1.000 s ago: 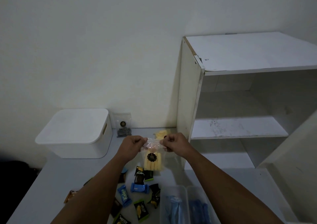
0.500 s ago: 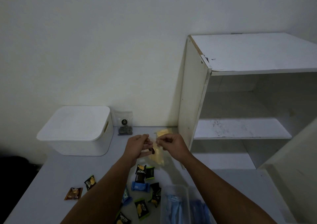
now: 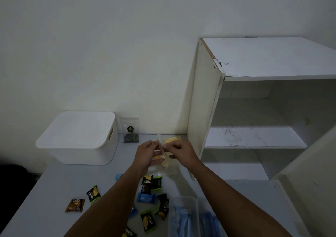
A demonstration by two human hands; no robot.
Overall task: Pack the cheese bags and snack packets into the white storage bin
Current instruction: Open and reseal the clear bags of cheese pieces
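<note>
My left hand (image 3: 148, 154) and my right hand (image 3: 179, 151) both pinch the top of a clear cheese bag (image 3: 164, 159) with yellow sticks, held edge-on above the table. A second cheese bag (image 3: 172, 139) lies behind it by the shelf unit. The white storage bin (image 3: 80, 138) stands at the back left with its lid on. Several snack packets (image 3: 148, 183) in black, green and blue lie scattered on the table below my arms. A brown packet (image 3: 75, 205) and a black-green packet (image 3: 93, 194) lie to the left.
A clear bag of dark pieces (image 3: 130, 132) leans on the wall beside the bin. A white shelf unit (image 3: 254, 109) fills the right side. Two clear containers with blue contents (image 3: 183, 218) stand at the table's (image 3: 45, 191) near edge.
The cheese bag has turned from facing me to edge-on between my hands, and both hands have moved closer together at its top. The view has shifted slightly.
</note>
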